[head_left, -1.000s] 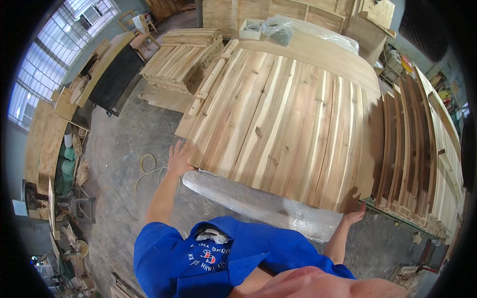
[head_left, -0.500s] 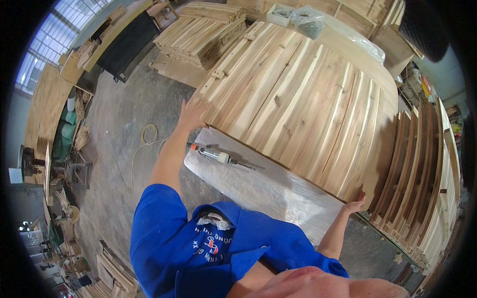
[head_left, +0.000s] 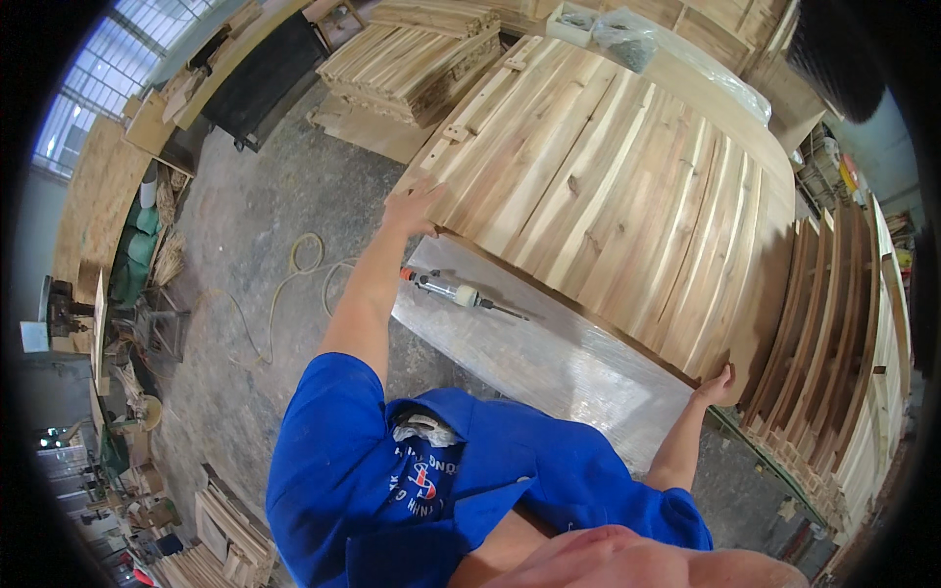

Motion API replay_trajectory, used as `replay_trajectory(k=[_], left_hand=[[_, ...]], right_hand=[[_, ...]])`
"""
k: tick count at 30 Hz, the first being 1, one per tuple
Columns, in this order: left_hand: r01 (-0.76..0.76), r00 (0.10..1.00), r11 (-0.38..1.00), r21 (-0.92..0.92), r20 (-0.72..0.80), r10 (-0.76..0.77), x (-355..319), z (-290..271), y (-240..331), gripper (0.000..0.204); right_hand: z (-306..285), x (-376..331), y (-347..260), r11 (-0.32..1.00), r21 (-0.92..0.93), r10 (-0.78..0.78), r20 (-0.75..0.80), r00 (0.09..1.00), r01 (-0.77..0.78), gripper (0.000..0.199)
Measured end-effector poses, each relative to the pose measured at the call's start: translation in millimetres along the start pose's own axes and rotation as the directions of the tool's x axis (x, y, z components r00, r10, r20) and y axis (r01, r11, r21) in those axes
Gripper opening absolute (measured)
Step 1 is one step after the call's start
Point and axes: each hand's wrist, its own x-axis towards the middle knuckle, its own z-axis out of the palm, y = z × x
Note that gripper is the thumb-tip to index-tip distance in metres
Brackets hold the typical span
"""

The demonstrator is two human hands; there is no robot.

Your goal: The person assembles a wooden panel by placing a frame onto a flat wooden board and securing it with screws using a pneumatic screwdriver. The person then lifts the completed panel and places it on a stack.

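Observation:
A broad wooden panel [head_left: 578,206] of light and dark boards lies in front of me. My left hand [head_left: 412,208] holds its near left corner, the fingers over the top face and the thumb at the edge. At the near right corner my right hand [head_left: 716,385] grips the edge; some of its fingers are hidden. Below the panel's near edge, a power screwdriver [head_left: 456,292] with a long bit and an orange rear end rests on a plastic-wrapped surface [head_left: 549,358]. Two small wooden blocks [head_left: 456,133] sit along the panel's left side.
Stacked boards [head_left: 412,64] stand beyond the panel's left side. Curved slatted wooden parts [head_left: 818,323] are piled at right. A pale hose [head_left: 270,333] loops across the floor at left. A white box [head_left: 570,24] and a clear plastic bag [head_left: 625,39] sit at the far edge.
The whole view has shifted slightly, so the panel and screwdriver appear farther right and up. My right hand's fingers have closed more on the panel's corner. My left hand stays at its corner.

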Motion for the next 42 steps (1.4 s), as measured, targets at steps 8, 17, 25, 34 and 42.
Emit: replay_trajectory(k=[8, 17, 25, 34, 42], left_hand=[[0.066, 0.972, 0.993, -0.094, -0.221, -0.085, -92, 53, -70, 0.057], [0.912, 0.390, 0.332, -0.241, 0.760, -0.520, -454, 225, -255, 0.051], [0.839, 0.247, -0.209, -0.502, 0.695, -0.676, -584, 212, -322, 0.049], [0.100, 0.986, 0.334, -0.937, 0.138, 0.092, -381, 49, -326, 0.052], [0.293, 0.894, 0.632, -0.717, 0.440, 0.086, -254, 11, -466, 0.057]], right_hand=[[49, -71, -26, 0.288, -0.792, -0.325, 0.448, 0.833, 0.539, 0.045], [271, -259, -89, 0.539, -0.282, -0.357, 0.778, 0.518, 0.794, 0.037], [408, -368, -100, 0.431, -0.314, -0.251, 0.859, 0.446, 0.846, 0.054], [421, -403, -108, 0.330, -0.547, -0.217, 0.749, 0.626, 0.769, 0.055], [432, -411, -112, 0.295, -0.579, -0.267, 0.714, 0.648, 0.760, 0.049]])
